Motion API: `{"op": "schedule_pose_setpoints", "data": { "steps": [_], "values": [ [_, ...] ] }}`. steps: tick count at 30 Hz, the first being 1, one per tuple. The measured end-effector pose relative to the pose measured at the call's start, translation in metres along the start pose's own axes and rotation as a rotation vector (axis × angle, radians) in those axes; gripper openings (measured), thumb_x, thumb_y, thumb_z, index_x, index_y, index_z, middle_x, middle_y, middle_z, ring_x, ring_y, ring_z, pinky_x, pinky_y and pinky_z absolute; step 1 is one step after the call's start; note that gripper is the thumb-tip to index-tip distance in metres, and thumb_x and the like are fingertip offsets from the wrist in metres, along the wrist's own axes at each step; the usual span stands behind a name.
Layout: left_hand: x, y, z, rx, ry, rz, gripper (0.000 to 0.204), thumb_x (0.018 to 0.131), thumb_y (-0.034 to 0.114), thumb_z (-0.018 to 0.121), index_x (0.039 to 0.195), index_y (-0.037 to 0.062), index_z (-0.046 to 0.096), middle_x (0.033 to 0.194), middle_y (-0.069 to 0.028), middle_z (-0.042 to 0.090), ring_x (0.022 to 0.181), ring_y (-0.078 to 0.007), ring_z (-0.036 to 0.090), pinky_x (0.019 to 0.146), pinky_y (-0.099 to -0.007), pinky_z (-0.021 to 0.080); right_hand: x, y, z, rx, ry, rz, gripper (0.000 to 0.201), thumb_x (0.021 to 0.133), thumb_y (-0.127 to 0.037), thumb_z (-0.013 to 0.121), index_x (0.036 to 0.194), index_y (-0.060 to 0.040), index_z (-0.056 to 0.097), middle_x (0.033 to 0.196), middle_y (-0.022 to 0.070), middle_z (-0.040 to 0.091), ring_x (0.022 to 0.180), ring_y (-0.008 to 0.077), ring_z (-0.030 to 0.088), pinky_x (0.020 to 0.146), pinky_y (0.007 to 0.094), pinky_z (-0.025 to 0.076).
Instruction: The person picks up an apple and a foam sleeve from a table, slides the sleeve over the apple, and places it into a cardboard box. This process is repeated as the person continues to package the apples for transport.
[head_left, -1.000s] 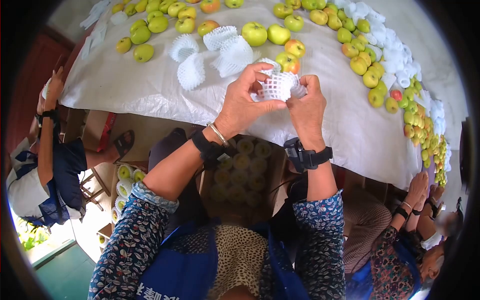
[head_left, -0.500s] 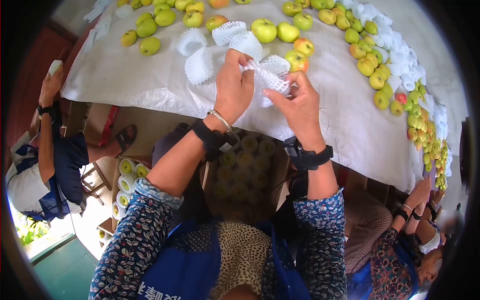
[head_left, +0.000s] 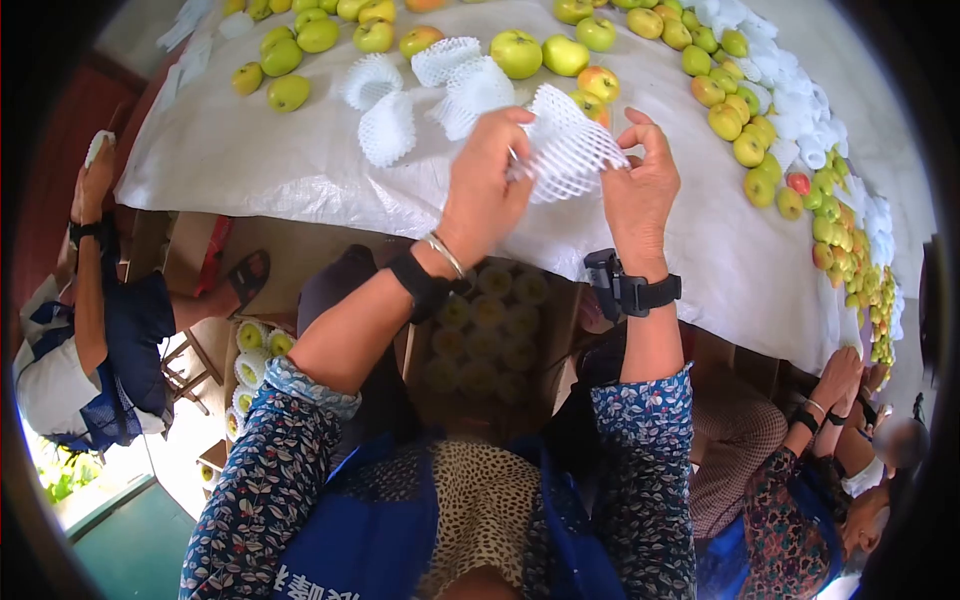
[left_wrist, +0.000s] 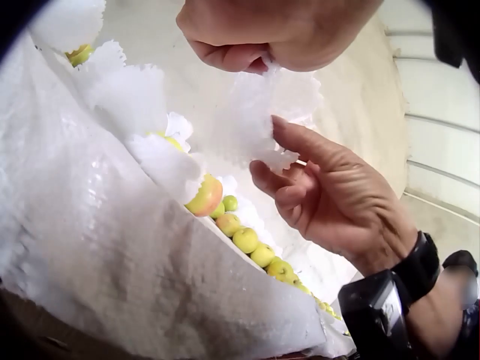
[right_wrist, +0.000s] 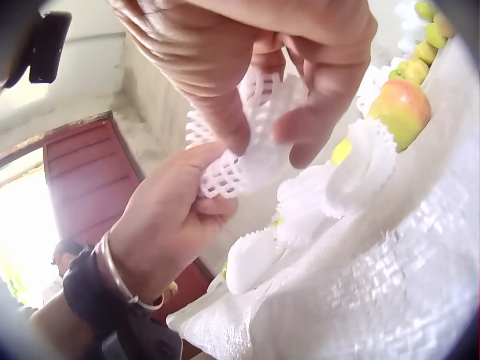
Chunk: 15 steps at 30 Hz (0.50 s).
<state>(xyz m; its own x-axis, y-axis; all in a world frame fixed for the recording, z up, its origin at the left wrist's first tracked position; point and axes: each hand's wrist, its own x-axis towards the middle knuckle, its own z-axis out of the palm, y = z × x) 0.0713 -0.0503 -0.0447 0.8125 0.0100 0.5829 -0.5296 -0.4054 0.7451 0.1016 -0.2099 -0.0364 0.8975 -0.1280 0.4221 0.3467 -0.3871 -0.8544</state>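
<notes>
A white foam fruit net (head_left: 570,150) is stretched between the two hands, above the near edge of the covered table. My left hand (head_left: 487,185) pinches its left side between thumb and fingers, seen also in the right wrist view, where the net's open lattice (right_wrist: 225,176) shows. On the other side my right hand (head_left: 643,195) holds the net's right edge with thumb and fingertips, its other fingers loosely bent. No fruit shows inside the net. Just beyond it lies a red-and-yellow apple (head_left: 598,83), partly overlapped by the net in the head view.
Several foam nets (head_left: 387,130) lie on the white table cover (head_left: 260,165). Green apples (head_left: 517,53) sit behind them, and a long row of apples (head_left: 748,150) runs down the right. Under the table stands a box of netted apples (head_left: 490,315). People sit at both sides.
The net was bunched, then twisted lower between the hands; now it is spread wider and flatter. The right hand has shifted right, away from the left hand.
</notes>
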Motion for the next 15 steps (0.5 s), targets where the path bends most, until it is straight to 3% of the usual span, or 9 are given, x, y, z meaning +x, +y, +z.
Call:
{"op": "schedule_pose_setpoints", "data": {
  "steps": [2,3,6,9,12,13,15],
  "values": [
    [-0.008,0.013,0.006,-0.019,-0.056,0.051,0.023,0.070,-0.006,0.059,0.081,0.0051,0.042,0.121,-0.0128,0.051,0.069,-0.0154,0.052,0.058,-0.0248,0.043,0.004,0.001,-0.004,0.013,0.041,-0.044,0.026,0.069,0.007,0.065,0.082,-0.0034,0.046,0.110,0.0104,0.060,0.073,0.0140,0.060,0.061,0.0261,0.048],
    [-0.010,0.016,0.003,-0.038,-0.137,-0.015,0.030,0.071,-0.004,0.062,0.092,0.0049,0.043,0.127,-0.0130,0.046,0.074,-0.0153,0.052,0.063,-0.0254,0.046,0.004,-0.004,-0.005,-0.036,0.048,-0.104,0.026,0.071,0.010,0.060,0.085,-0.0037,0.045,0.109,0.0109,0.060,0.078,0.0153,0.061,0.067,0.0265,0.051],
    [-0.012,0.017,0.010,-0.209,-0.029,-0.126,0.041,0.078,0.010,0.065,0.110,0.0064,0.041,0.131,-0.0131,0.041,0.087,-0.0181,0.054,0.077,-0.0297,0.047,0.005,0.003,0.000,0.161,0.071,-0.134,0.026,0.071,0.014,0.055,0.088,-0.0039,0.045,0.106,0.0124,0.061,0.082,0.0157,0.061,0.074,0.0266,0.051],
    [-0.001,0.002,0.001,-0.793,0.002,-0.550,0.064,0.080,0.024,0.066,0.129,0.0060,0.030,0.131,-0.0161,0.036,0.107,-0.0222,0.046,0.084,-0.0329,0.045,0.008,0.012,0.000,0.349,-0.020,-0.194,0.026,0.072,0.016,0.051,0.089,-0.0033,0.046,0.103,0.0131,0.061,0.083,0.0153,0.061,0.077,0.0264,0.051],
    [0.009,0.001,-0.014,-1.014,0.077,-0.802,0.076,0.080,0.031,0.067,0.137,0.0076,0.023,0.133,-0.0156,0.034,0.111,-0.0226,0.045,0.090,-0.0332,0.042,0.003,0.005,-0.001,0.587,-0.219,-0.012,0.026,0.072,0.018,0.047,0.089,-0.0016,0.047,0.102,0.0124,0.061,0.086,0.0138,0.060,0.078,0.0266,0.050],
    [0.011,0.000,-0.018,-0.890,0.006,-0.638,0.071,0.085,0.039,0.059,0.139,0.0105,0.024,0.132,-0.0129,0.040,0.118,-0.0244,0.042,0.095,-0.0378,0.039,0.001,0.000,-0.001,0.601,-0.266,0.035,0.026,0.073,0.018,0.045,0.089,-0.0010,0.048,0.102,0.0120,0.062,0.087,0.0136,0.060,0.078,0.0267,0.050],
    [0.015,-0.009,-0.020,-0.405,-0.076,-0.282,0.060,0.086,0.036,0.060,0.133,0.0089,0.037,0.126,-0.0126,0.046,0.118,-0.0204,0.042,0.096,-0.0350,0.038,-0.002,-0.009,0.001,0.627,-0.357,0.127,0.025,0.074,0.019,0.042,0.089,0.0001,0.050,0.101,0.0111,0.062,0.088,0.0133,0.059,0.079,0.0269,0.050]
  ]
}}
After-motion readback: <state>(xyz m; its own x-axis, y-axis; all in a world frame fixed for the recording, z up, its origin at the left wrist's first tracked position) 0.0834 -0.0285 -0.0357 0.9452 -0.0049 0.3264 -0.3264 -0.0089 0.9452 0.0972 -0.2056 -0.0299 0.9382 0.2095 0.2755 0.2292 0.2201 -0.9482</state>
